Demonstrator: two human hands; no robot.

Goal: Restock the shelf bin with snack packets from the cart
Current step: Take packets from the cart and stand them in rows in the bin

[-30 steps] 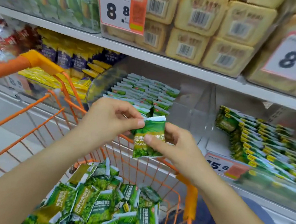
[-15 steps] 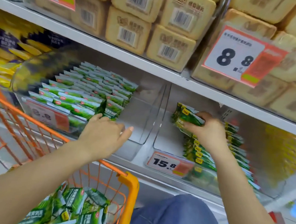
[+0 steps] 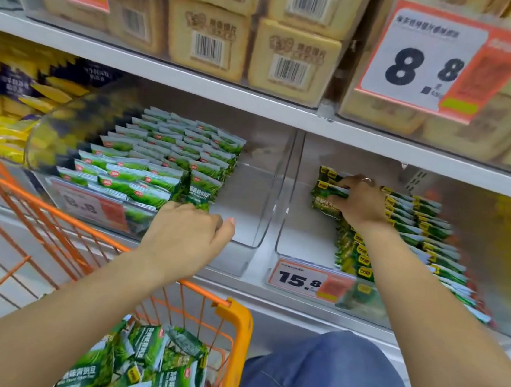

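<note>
My right hand (image 3: 358, 204) reaches into the right clear shelf bin (image 3: 297, 245) and grips a green snack packet (image 3: 326, 200) at the left end of a row of like packets (image 3: 417, 229). My left hand (image 3: 190, 233) hovers by the front of the left clear bin (image 3: 246, 211), its fingers loosely curled and holding nothing. That bin holds rows of green packets (image 3: 156, 164) on its left side. Below, the orange cart (image 3: 236, 333) carries several loose green packets (image 3: 141, 367).
A shelf above carries beige boxed goods (image 3: 208, 34) with an 8.8 price tag (image 3: 419, 62). A 15.8 tag (image 3: 302, 280) hangs on the right bin's front. Yellow and purple packets (image 3: 9, 95) fill the far left. My blue-clad knee (image 3: 329, 380) is beside the cart.
A second ago both hands held one green packet over the cart. My right hand has carried it into the right bin; my left hand has let go and moved toward the left bin.
</note>
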